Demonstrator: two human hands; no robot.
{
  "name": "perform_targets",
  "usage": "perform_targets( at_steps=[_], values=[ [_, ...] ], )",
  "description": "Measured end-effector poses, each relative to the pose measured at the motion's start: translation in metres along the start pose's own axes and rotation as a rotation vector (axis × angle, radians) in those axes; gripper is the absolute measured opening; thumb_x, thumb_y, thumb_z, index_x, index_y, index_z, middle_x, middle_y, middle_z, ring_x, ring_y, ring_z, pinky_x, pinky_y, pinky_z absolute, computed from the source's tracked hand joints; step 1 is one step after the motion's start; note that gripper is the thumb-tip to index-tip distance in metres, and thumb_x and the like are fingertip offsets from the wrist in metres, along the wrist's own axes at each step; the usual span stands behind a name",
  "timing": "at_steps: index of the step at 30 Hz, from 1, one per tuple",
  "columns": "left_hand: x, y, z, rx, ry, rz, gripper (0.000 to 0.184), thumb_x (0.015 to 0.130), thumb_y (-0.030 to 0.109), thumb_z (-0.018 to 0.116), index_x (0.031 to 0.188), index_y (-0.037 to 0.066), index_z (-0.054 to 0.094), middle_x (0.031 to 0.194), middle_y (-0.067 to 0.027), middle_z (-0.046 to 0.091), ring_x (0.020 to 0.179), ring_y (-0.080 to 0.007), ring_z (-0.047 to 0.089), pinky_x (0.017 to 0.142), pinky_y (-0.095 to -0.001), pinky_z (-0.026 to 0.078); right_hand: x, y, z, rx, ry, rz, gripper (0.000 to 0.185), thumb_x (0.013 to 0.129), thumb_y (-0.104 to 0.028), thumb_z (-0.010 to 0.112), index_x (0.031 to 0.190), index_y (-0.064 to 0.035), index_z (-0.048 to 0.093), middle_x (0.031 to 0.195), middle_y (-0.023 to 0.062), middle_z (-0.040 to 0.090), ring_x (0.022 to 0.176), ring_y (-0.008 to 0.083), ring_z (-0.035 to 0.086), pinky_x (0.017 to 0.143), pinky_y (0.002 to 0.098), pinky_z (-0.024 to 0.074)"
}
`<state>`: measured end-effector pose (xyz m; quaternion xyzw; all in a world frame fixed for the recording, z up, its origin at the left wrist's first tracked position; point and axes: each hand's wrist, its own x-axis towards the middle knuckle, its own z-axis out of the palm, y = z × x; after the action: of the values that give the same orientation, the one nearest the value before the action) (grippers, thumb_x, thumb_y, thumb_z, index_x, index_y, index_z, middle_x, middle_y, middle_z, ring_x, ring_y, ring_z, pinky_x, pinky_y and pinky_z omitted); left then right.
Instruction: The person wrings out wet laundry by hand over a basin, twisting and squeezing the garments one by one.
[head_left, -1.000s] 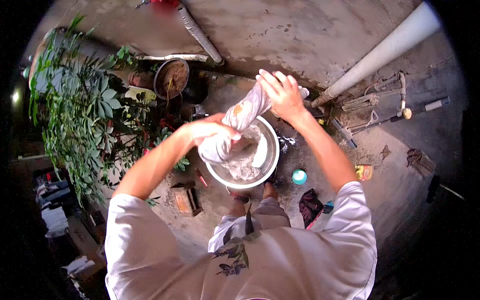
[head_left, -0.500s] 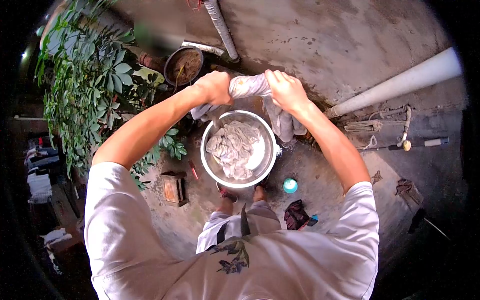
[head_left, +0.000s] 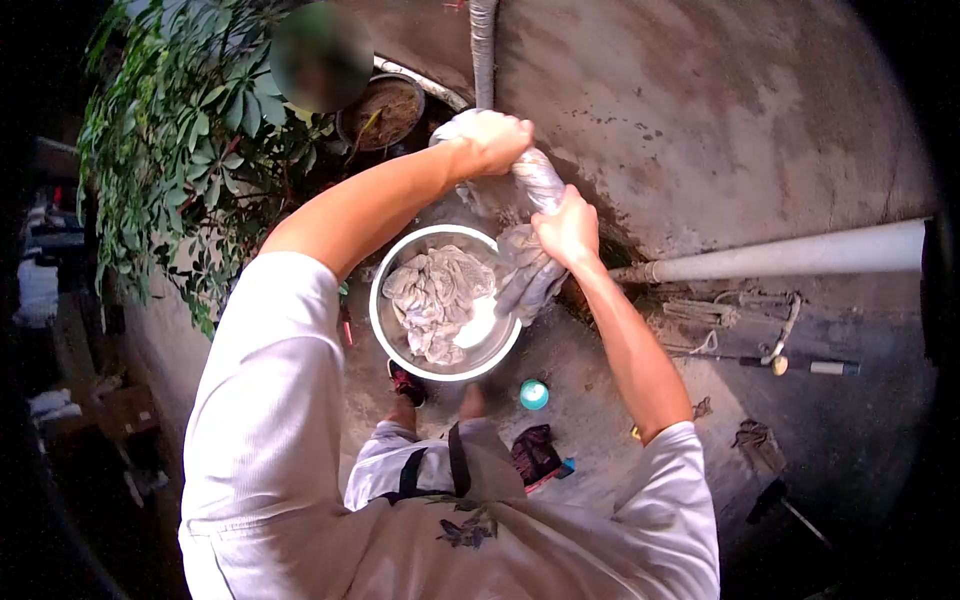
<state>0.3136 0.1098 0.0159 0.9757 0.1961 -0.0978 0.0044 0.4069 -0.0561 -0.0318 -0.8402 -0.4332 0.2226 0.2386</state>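
A pale, wet-looking cloth (head_left: 540, 182) is stretched and twisted between my two fists beyond the basin. My left hand (head_left: 497, 142) is wrapped round its upper part, and a loose end shows to the left of that hand. Lower and to the right, my right hand (head_left: 568, 228) grips the other part. From there a greyish bunched end hangs down over the right rim of the round metal basin (head_left: 376, 325). Inside the basin lies a crumpled heap of light cloth (head_left: 435, 300), beside a brightly sunlit patch. What kind of garment I hold is unclear.
A leafy plant (head_left: 190, 150) and a pot of soil (head_left: 385, 112) stand at left. A white pipe (head_left: 780, 252) runs along the wall at right. On the floor sit a turquoise container (head_left: 534, 394) and a dark red bundle (head_left: 537, 455).
The cloth went from nearly level to slanting, with my left hand now higher and further right and my right hand lower. The view has shifted, and the cloth's right end now overlaps the basin rim.
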Motion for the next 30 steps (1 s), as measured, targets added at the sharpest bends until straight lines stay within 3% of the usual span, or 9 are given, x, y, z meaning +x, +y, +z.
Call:
perform_targets(
  at_steps=[2, 6, 8, 12, 15, 17, 21, 25, 30],
  values=[
    [0.011, -0.004, -0.001, 0.046, 0.089, 0.073, 0.034, 0.075, 0.014, 0.066, 0.102, -0.001, 0.054, 0.088, -0.0205, 0.068, 0.081, -0.0351, 0.069, 0.067, -0.0445, 0.056, 0.001, -0.001, 0.003, 0.191, 0.064, 0.049, 0.038, 0.067, -0.018, 0.067, 0.096, 0.005, 0.06, 0.091, 0.0276, 0.066, 0.091, 0.0418, 0.064, 0.081, 0.0443, 0.0502],
    [0.031, -0.005, -0.017, 0.119, 0.193, 0.18, 0.029, 0.077, 0.015, 0.063, 0.1, -0.001, 0.053, 0.082, -0.0203, 0.067, 0.073, -0.0353, 0.069, 0.061, -0.0444, 0.056, 0.008, 0.002, 0.015, 0.541, 0.049, 0.06, 0.026, 0.068, -0.011, 0.065, 0.089, 0.0043, 0.062, 0.08, 0.0161, 0.068, 0.072, 0.0256, 0.067, 0.071, 0.0378, 0.0521],
    [0.034, -0.006, -0.026, 0.185, 0.245, 0.239, 0.024, 0.081, 0.015, 0.058, 0.099, 0.0, 0.053, 0.08, -0.0196, 0.067, 0.071, -0.0343, 0.069, 0.058, -0.0433, 0.056, 0.006, -0.003, 0.021, 1.06, -0.063, 0.144, 0.014, 0.073, -0.004, 0.06, 0.085, 0.0023, 0.061, 0.075, 0.0084, 0.064, 0.063, 0.0171, 0.061, 0.061, 0.0335, 0.0511],
    [0.023, -0.005, -0.043, 0.238, 0.24, 0.273, 0.023, 0.08, 0.016, 0.058, 0.096, 0.0, 0.055, 0.083, -0.0184, 0.069, 0.076, -0.033, 0.07, 0.065, -0.0424, 0.056, -0.008, -0.025, 0.021, 1.466, -0.257, 0.123, 0.012, 0.078, 0.0, 0.049, 0.085, -0.0005, 0.058, 0.071, 0.0036, 0.057, 0.059, 0.0162, 0.058, 0.055, 0.0317, 0.0509],
    [0.017, -0.005, -0.049, 0.291, 0.289, 0.3, 0.023, 0.083, 0.016, 0.056, 0.1, 0.0, 0.053, 0.081, -0.0178, 0.066, 0.07, -0.0327, 0.069, 0.057, -0.043, 0.056, -0.015, -0.028, 0.022, 1.721, -0.355, 0.125, 0.025, 0.077, -0.002, 0.048, 0.101, -0.0005, 0.056, 0.081, 0.0074, 0.058, 0.068, 0.0206, 0.061, 0.066, 0.0342, 0.0545],
    [0.005, 0.001, -0.07, 0.339, 0.182, 0.211, 0.027, 0.083, 0.016, 0.058, 0.105, 0.001, 0.051, 0.092, -0.0188, 0.065, 0.074, -0.0338, 0.069, 0.06, -0.0434, 0.057, -0.007, -0.016, 0.03, 1.71, -0.437, 0.027, 0.032, 0.076, -0.003, 0.05, 0.107, -0.0009, 0.055, 0.085, 0.0081, 0.059, 0.075, 0.0201, 0.062, 0.072, 0.0347, 0.0536],
    [-0.004, -0.016, -0.075, 0.352, 0.223, 0.131, 0.035, 0.076, 0.012, 0.063, 0.107, 0.003, 0.049, 0.093, -0.0172, 0.064, 0.079, -0.0349, 0.068, 0.064, -0.0434, 0.056, 0.012, -0.02, 0.016, 1.5, -0.468, -0.204, 0.025, 0.074, -0.003, 0.055, 0.099, -0.0022, 0.058, 0.081, 0.0031, 0.058, 0.071, 0.0124, 0.057, 0.065, 0.0281, 0.0481],
    [-0.016, -0.034, -0.067, 0.311, 0.335, 0.17, 0.032, 0.076, 0.012, 0.064, 0.104, 0.004, 0.051, 0.091, -0.0152, 0.065, 0.074, -0.0346, 0.068, 0.061, -0.0441, 0.055, 0.02, -0.026, 0.01, 1.336, -0.453, -0.216, 0.006, 0.072, -0.001, 0.056, 0.076, -0.0051, 0.057, 0.068, 0.0008, 0.056, 0.059, 0.0101, 0.053, 0.056, 0.0265, 0.0433],
    [-0.04, -0.022, -0.062, 0.182, 0.23, -0.012, 0.034, 0.075, 0.008, 0.061, 0.105, 0.003, 0.046, 0.091, -0.0196, 0.063, 0.081, -0.0381, 0.066, 0.067, -0.0473, 0.053, 0.047, -0.006, -0.032, 0.923, -0.653, -0.322, 0.008, 0.07, -0.004, 0.061, 0.077, -0.0001, 0.061, 0.075, 0.0018, 0.062, 0.068, 0.0096, 0.057, 0.062, 0.027, 0.0463]
  ],
)
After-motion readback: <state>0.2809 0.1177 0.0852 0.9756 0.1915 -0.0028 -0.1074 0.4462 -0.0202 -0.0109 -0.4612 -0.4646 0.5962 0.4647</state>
